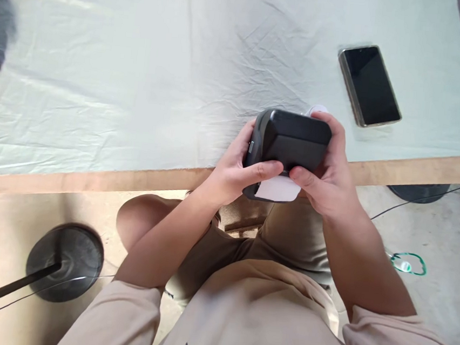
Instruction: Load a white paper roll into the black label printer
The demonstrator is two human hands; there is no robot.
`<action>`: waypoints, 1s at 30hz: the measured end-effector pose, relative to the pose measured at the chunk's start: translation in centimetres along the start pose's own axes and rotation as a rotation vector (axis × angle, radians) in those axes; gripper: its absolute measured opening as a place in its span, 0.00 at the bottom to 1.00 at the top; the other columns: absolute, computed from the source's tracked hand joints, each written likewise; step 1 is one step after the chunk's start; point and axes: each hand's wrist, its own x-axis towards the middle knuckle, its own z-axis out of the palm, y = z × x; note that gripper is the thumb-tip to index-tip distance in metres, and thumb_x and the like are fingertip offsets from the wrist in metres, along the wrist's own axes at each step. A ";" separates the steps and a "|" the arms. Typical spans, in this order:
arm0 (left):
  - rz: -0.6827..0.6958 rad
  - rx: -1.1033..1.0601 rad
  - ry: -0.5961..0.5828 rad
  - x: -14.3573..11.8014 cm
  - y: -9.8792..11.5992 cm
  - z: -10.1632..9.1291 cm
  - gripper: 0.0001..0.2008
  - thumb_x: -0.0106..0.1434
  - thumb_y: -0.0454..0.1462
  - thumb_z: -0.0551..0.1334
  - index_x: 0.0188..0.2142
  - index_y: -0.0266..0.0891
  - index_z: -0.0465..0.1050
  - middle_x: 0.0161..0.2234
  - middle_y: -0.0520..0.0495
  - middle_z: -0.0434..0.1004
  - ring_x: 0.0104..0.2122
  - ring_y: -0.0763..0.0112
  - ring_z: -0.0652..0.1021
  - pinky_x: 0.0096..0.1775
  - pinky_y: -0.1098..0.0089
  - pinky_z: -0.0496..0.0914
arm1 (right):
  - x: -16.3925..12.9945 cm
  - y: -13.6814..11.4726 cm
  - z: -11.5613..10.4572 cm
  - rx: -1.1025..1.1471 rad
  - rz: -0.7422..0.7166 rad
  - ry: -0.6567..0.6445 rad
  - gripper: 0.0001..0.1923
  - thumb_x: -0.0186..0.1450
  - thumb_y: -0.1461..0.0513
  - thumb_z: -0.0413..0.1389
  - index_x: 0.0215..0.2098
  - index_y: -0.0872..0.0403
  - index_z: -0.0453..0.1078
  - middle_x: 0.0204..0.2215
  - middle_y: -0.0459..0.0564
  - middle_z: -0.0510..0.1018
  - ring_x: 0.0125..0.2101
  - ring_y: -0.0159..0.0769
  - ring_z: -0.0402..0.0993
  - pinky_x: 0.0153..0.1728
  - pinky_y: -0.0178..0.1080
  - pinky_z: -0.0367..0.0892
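Gripping black device point(290, 137) over table edge point(132, 176)

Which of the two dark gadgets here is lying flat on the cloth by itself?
The smartphone, lying flat and untouched on the white cloth. The boxy black device is held by the left hand and right hand at the table edge.

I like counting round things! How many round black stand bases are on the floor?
2: one round black stand base left of the person's knee, another partly hidden under the table edge at right. More may be hidden.
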 end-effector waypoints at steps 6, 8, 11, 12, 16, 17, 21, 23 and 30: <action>-0.023 -0.041 0.036 0.3 0.2 0.7 0.35 0.56 0.51 0.82 0.59 0.50 0.77 0.50 0.46 0.84 0.57 0.48 0.85 0.51 0.58 0.84 | 0.2 1.2 -1.0 -0.175 -0.021 -0.009 0.38 0.76 0.47 0.58 0.79 0.38 0.49 0.58 0.53 0.79 0.45 0.41 0.84 0.42 0.42 0.83; -0.023 -0.026 0.045 0.5 0.3 0.9 0.34 0.58 0.52 0.81 0.60 0.48 0.77 0.51 0.45 0.84 0.59 0.47 0.84 0.56 0.57 0.83 | 0.3 1.5 -1.2 -0.153 -0.005 -0.042 0.39 0.77 0.45 0.56 0.80 0.38 0.47 0.56 0.53 0.80 0.45 0.41 0.84 0.43 0.43 0.83; 0.050 0.043 0.098 0.4 0.1 1.6 0.34 0.62 0.56 0.78 0.61 0.47 0.75 0.58 0.43 0.82 0.66 0.46 0.80 0.67 0.54 0.77 | 0.5 1.9 -1.3 -0.100 0.009 -0.083 0.39 0.78 0.41 0.55 0.79 0.37 0.46 0.56 0.52 0.79 0.44 0.39 0.83 0.42 0.42 0.83; 0.101 0.080 0.131 0.2 -0.2 1.8 0.34 0.63 0.57 0.77 0.62 0.48 0.75 0.61 0.43 0.81 0.69 0.46 0.77 0.70 0.54 0.74 | 0.5 2.1 -1.2 -0.081 -0.002 -0.085 0.38 0.78 0.40 0.55 0.78 0.37 0.47 0.56 0.52 0.79 0.43 0.38 0.83 0.41 0.41 0.83; 0.343 0.335 0.287 -1.0 -1.7 2.9 0.34 0.66 0.56 0.75 0.64 0.45 0.73 0.68 0.39 0.74 0.76 0.46 0.68 0.80 0.55 0.59 | 0.7 2.7 -1.3 -0.007 -0.055 -0.117 0.35 0.79 0.41 0.53 0.78 0.35 0.46 0.58 0.51 0.78 0.45 0.38 0.84 0.42 0.42 0.82; 0.396 0.404 0.321 -1.3 -2.1 3.1 0.34 0.66 0.55 0.75 0.64 0.44 0.73 0.68 0.38 0.74 0.77 0.47 0.66 0.81 0.56 0.56 | 0.7 2.8 -1.4 0.011 -0.060 -0.125 0.35 0.79 0.41 0.53 0.78 0.34 0.46 0.58 0.51 0.78 0.46 0.40 0.84 0.43 0.43 0.83; 0.455 0.551 0.408 -1.6 -2.5 3.9 0.29 0.68 0.54 0.73 0.63 0.46 0.75 0.69 0.39 0.74 0.76 0.50 0.67 0.82 0.58 0.55 | 0.9 2.9 -1.9 0.162 -0.009 -0.118 0.35 0.75 0.41 0.59 0.74 0.31 0.52 0.61 0.49 0.77 0.50 0.42 0.83 0.48 0.46 0.84; 0.426 0.533 0.409 -1.5 -2.2 4.2 0.30 0.67 0.55 0.74 0.63 0.46 0.76 0.69 0.40 0.74 0.77 0.50 0.69 0.81 0.58 0.58 | 1.2 2.9 -2.0 0.233 0.008 -0.123 0.34 0.73 0.41 0.63 0.72 0.29 0.56 0.63 0.48 0.77 0.51 0.42 0.82 0.49 0.45 0.84; 0.066 0.214 0.713 -4.6 -1.4 6.1 0.53 0.61 0.74 0.66 0.78 0.61 0.60 0.68 0.45 0.74 0.67 0.28 0.79 0.63 0.38 0.75 | -0.2 1.6 -1.4 0.137 -0.104 -0.016 0.38 0.74 0.40 0.62 0.79 0.29 0.60 0.66 0.50 0.76 0.59 0.45 0.81 0.58 0.48 0.81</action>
